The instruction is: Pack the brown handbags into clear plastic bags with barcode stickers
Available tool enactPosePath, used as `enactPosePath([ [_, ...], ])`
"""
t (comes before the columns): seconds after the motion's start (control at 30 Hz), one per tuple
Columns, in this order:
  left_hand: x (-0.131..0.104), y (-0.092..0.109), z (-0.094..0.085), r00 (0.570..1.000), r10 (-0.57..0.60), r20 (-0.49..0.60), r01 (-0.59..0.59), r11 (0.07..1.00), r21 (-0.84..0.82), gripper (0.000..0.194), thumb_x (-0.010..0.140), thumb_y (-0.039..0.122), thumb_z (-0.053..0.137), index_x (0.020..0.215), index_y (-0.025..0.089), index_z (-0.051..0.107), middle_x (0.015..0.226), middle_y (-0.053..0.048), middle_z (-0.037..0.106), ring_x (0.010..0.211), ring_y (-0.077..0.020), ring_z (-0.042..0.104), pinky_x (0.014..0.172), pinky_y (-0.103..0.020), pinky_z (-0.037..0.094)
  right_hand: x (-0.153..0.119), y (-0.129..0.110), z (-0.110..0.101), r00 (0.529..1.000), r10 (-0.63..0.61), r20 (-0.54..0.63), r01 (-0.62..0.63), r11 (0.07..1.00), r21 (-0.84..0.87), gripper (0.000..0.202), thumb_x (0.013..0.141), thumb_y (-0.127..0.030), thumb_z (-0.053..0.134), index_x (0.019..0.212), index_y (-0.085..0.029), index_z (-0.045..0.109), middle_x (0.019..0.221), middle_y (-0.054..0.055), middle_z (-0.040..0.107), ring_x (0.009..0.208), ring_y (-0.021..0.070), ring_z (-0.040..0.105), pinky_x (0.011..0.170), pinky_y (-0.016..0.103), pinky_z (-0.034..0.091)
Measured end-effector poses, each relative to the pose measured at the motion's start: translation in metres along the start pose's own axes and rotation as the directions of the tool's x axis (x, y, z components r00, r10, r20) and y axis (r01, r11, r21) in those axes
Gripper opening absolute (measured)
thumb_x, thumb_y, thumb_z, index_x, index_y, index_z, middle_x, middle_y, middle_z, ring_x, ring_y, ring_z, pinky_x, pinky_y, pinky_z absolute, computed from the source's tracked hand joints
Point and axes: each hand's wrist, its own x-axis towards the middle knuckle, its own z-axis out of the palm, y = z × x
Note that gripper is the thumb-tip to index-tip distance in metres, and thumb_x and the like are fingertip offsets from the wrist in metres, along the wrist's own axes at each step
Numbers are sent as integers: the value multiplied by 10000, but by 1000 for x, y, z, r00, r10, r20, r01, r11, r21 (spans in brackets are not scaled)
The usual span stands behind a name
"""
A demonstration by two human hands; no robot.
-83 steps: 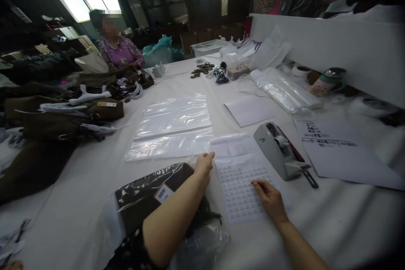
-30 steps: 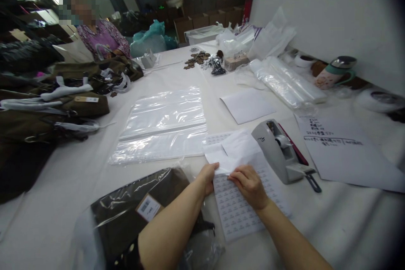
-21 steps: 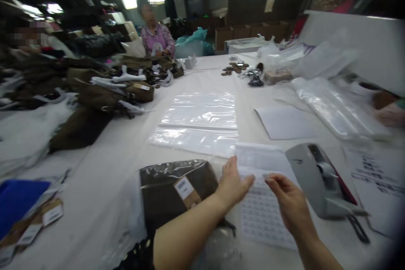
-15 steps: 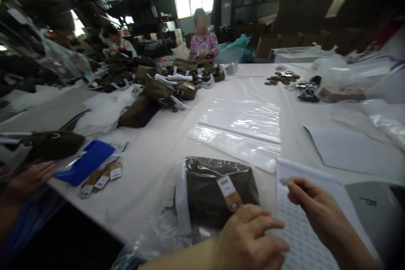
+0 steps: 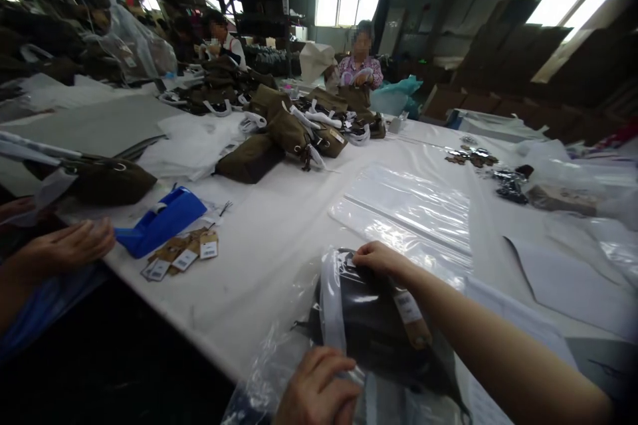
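A dark olive handbag (image 5: pixel 379 325) lies inside a clear plastic bag (image 5: pixel 294 345) in front of me, with a white wrapped strip along its left side. A brown and white hang tag (image 5: pixel 411 319) shows on it. My right hand (image 5: pixel 381 259) reaches across to the upper left corner, its thumb and finger pinching a small whitish sticker (image 5: pixel 351 263) against the plastic. My left hand (image 5: pixel 319 385) is at the lower left of the bag, fingers loosely bent and apart, gripping nothing that I can see. Under my right forearm lies a printed label sheet (image 5: pixel 491 378), partly covered.
Flat clear plastic bags (image 5: pixel 409 212) lie beyond the handbag. To the left are a blue tape dispenser (image 5: pixel 164 219), several hang tags (image 5: pixel 184 255) and a co-worker's hand (image 5: pixel 74 246). Olive bags (image 5: pixel 284 126) are piled farther back, near another person (image 5: pixel 359 70). A white sheet (image 5: pixel 558 272) lies right.
My right hand has moved left from the label sheet to the handbag's upper corner, carrying the small sticker. My left hand has shifted left and down. The view has turned left.
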Motion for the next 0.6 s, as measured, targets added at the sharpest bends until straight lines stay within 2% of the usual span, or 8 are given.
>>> enactPosePath([
  [0.3, -11, -19, -11, 1000, -29, 2, 29, 999, -20, 208, 734, 58, 524, 855, 208, 601, 857, -66, 685, 839, -193, 646, 761, -300, 552, 14, -2, 9, 997, 36, -68, -47, 985, -167, 181, 611, -351, 673, 549, -189, 622, 430, -23, 496, 391, 107, 426, 371, 228, 300],
  [0.4, -27, -30, -18, 997, -75, -4, 75, 997, 33, 209, 735, 89, 577, 893, 223, 611, 902, -65, 686, 880, -200, 645, 782, -294, 551, 20, 3, 17, 985, 12, -173, -55, 967, -249, 200, 601, -360, 686, 535, -188, 607, 475, 8, 545, 470, 152, 505, 424, 251, 338],
  [0.47, -45, -41, -27, 981, -188, -47, 193, 972, 136, 304, 722, 162, 632, 1016, 233, 604, 1029, -90, 665, 980, -240, 621, 835, -343, 541, 23, 8, 20, 963, -29, -269, -58, 948, -313, 194, 589, -350, 700, 562, -189, 595, 534, 24, 574, 560, 187, 551, 479, 266, 360],
  [0.5, -57, -47, -31, 955, -284, -81, 294, 938, 185, 389, 710, 218, 656, 1092, 232, 582, 1109, -108, 637, 1041, -269, 595, 867, -382, 528, 23, 9, 21, 947, -54, -316, -62, 937, -345, 203, 579, -352, 713, 607, -188, 596, 572, 30, 585, 608, 205, 564, 508, 274, 370],
  [0.53, -70, -53, -34, 909, -402, -110, 417, 884, 210, 484, 697, 280, 671, 1162, 221, 547, 1179, -126, 602, 1077, -295, 575, 883, -417, 517, 22, 9, 20, 931, -78, -357, -67, 925, -375, 240, 569, -359, 727, 674, -186, 599, 610, 36, 591, 648, 223, 572, 534, 285, 381],
  [0.57, -85, -58, -36, 832, -539, -130, 555, 807, 201, 570, 690, 337, 669, 1220, 202, 507, 1219, -142, 575, 1073, -314, 577, 876, -443, 517, 20, 9, 20, 915, -100, -390, -71, 913, -402, 304, 566, -368, 737, 759, -180, 596, 647, 42, 595, 679, 238, 576, 558, 297, 393],
  [0.6, -100, -63, -36, 722, -679, -136, 692, 705, 155, 628, 693, 383, 648, 1260, 179, 468, 1210, -155, 578, 1034, -322, 600, 849, -457, 526, 16, 6, 20, 901, -121, -416, -74, 904, -422, 375, 575, -374, 740, 850, -174, 584, 696, 49, 601, 714, 248, 578, 588, 311, 408],
])
